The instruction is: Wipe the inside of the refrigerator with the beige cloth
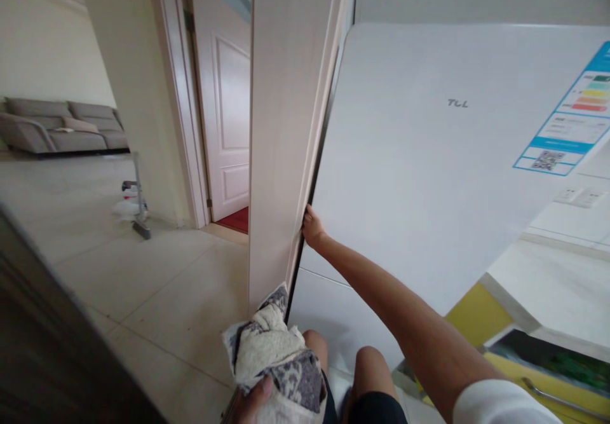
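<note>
- Right hand [312,227]: fingers curl around the left edge of the fridge door [429,157], tucked into the narrow gap between door and panel [286,125]; the fingertips are hidden in that gap, and the thumb lies on the door's front face.
- Right arm: stretched forward and up from the lower right, a white sleeve [500,405] at the frame's bottom.
- Left hand [255,405]: only the thumb and part of the palm show at the bottom edge; the fingers are closed under a bunched cloth [276,360], gripping it from below.
- Cloth: cream with grey-patterned patches, crumpled, held just in front of the panel's lower end and above the knees [343,360].
- Fridge door: white, with grey lettering near the middle and a blue-bordered label [567,119] at upper right.
- Panel: pale wood-grain, upright, just left of the fridge.
- Beyond the panel: a white door [229,106] with a red mat [236,219] at its foot.
- Far left: a grey sofa [57,131] across the tiled floor [157,284].
- Lower right: a yellow-edged counter [476,316].
</note>
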`<state>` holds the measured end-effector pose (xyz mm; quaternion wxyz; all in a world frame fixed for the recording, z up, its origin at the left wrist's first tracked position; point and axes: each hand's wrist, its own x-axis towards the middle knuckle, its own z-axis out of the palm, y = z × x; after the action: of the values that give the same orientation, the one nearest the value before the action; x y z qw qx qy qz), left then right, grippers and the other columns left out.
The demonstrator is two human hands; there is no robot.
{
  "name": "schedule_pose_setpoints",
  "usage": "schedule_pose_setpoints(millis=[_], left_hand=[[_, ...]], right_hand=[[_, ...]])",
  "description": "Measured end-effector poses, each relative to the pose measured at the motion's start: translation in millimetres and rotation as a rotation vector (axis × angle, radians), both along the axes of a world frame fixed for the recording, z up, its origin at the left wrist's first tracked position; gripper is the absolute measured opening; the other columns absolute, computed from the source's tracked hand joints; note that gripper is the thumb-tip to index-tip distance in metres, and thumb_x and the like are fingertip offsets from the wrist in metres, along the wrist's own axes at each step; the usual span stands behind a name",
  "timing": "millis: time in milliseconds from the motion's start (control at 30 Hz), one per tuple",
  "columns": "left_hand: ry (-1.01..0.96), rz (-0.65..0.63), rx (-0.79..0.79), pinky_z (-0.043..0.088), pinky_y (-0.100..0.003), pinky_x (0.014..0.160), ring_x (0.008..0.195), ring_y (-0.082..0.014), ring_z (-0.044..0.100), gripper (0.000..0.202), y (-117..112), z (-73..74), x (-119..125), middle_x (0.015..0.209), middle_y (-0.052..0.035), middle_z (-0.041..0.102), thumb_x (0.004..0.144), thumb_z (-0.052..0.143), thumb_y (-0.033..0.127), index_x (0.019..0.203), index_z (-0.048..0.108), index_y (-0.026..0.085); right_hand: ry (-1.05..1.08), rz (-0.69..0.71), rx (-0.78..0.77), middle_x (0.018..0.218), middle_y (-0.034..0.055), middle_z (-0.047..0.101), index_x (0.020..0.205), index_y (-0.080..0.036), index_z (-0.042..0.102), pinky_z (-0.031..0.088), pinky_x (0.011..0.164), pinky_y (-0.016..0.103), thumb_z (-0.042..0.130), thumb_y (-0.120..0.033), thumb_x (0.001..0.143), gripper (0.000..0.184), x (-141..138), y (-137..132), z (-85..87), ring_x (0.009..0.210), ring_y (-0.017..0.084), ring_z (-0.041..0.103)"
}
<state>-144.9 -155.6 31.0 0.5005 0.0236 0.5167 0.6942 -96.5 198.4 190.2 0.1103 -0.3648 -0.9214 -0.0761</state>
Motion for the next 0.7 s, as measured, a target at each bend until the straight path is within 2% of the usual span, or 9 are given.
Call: schedule_pose_setpoints(millis=[100,167,300,400,467,533,700], left_hand=[[-0.134,0.032,0.009,0.051,-0.052,0.105,0.126,-0.0408,0.061,0.101,-0.7,7.4,5.3,0.115,-0.0124,0.076,0.050,0.088,0.048,0.140,0.053,0.018],[-0.181,0.029,0.030,0.052,-0.052,0.105,0.127,-0.0406,0.060,0.102,-1.6,13.3,5.6,0.118,-0.0117,0.075,0.050,0.088,0.045,0.142,0.051,0.021],[-0.215,0.059,0.031,0.053,-0.053,0.103,0.127,-0.0407,0.060,0.103,-3.6,20.3,-0.1,0.121,-0.0127,0.074,0.052,0.088,0.043,0.145,0.047,0.022],[-0.223,0.059,0.068,0.054,-0.055,0.102,0.124,-0.0414,0.062,0.102,-5.7,23.4,-5.5,0.117,-0.0135,0.075,0.052,0.088,0.044,0.144,0.049,0.020],[-0.226,0.019,0.106,0.054,-0.055,0.102,0.121,-0.0418,0.064,0.102,-7.5,27.2,-8.8,0.113,-0.0127,0.077,0.048,0.091,0.042,0.140,0.054,0.019],[-0.200,0.014,0.134,0.054,-0.052,0.103,0.119,-0.0406,0.065,0.099,-8.9,31.9,-12.3,0.108,-0.0111,0.078,0.043,0.093,0.036,0.135,0.060,0.019],[-0.139,0.094,0.109,0.055,-0.048,0.104,0.120,-0.0358,0.066,0.080,-10.1,37.2,-25.7,0.106,-0.0091,0.079,0.051,0.090,0.030,0.126,0.066,0.019]], right_hand=[[0.355,0.000,-0.089,0.093,0.0044,0.077,0.068,-0.021,0.073,0.024,0.122,0.057,0.063,-0.013,0.062,0.015,2.3,3.1,-7.5,0.134,0.030,0.053],[0.423,0.049,-0.097,0.088,0.0014,0.076,0.063,-0.025,0.069,0.025,0.123,0.052,0.060,-0.013,0.065,0.015,6.3,3.9,-7.3,0.128,0.025,0.057],[0.185,0.173,0.023,0.095,0.0042,0.077,0.078,-0.025,0.071,0.021,0.126,0.051,0.053,-0.009,0.072,0.025,13.9,-2.7,-2.0,0.123,0.024,0.059],[0.001,0.216,0.135,0.109,0.0150,0.074,0.095,-0.013,0.074,0.017,0.129,0.049,0.048,-0.005,0.079,0.031,19.1,-21.8,0.9,0.125,0.026,0.057],[-0.108,0.248,0.205,0.116,0.0195,0.071,0.101,-0.006,0.073,0.016,0.129,0.048,0.046,-0.004,0.084,0.032,25.3,-42.4,2.8,0.127,0.027,0.055],[-0.209,0.289,0.265,0.118,0.0199,0.071,0.103,-0.004,0.072,0.019,0.129,0.047,0.045,-0.005,0.087,0.031,34.7,-68.2,5.6,0.128,0.028,0.055],[-0.487,0.475,0.577,0.117,0.0169,0.071,0.110,-0.005,0.071,0.032,0.122,0.047,0.046,-0.016,0.094,0.031,71.6,-144.1,17.9,0.120,0.028,0.059]])
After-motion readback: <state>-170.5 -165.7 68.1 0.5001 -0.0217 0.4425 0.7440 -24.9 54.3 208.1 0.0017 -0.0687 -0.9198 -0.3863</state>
